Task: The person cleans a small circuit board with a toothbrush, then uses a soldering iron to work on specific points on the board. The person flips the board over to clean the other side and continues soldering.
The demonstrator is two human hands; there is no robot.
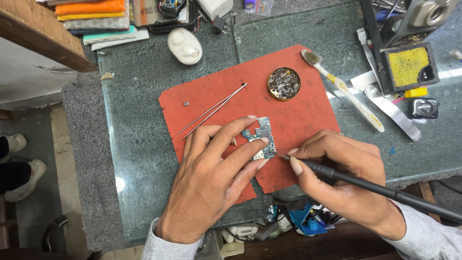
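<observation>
Head view — left hand (211,175) steadies circuit board (260,138); right hand (339,175) holds soldering iron (385,191).

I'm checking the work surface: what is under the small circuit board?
The circuit board lies on the red mat, which rests on the glass tabletop. The left hand covers the board's lower left edge.

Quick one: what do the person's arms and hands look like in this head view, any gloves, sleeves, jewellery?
Both hands are bare: no gloves. No rings or watch show. The left hand and the right hand each come out of a long sleeve of pale, whitish fabric with a faint woven pattern. The left cuff ends at the wrist; the right sleeve does too. No cables or markings on either.
</observation>
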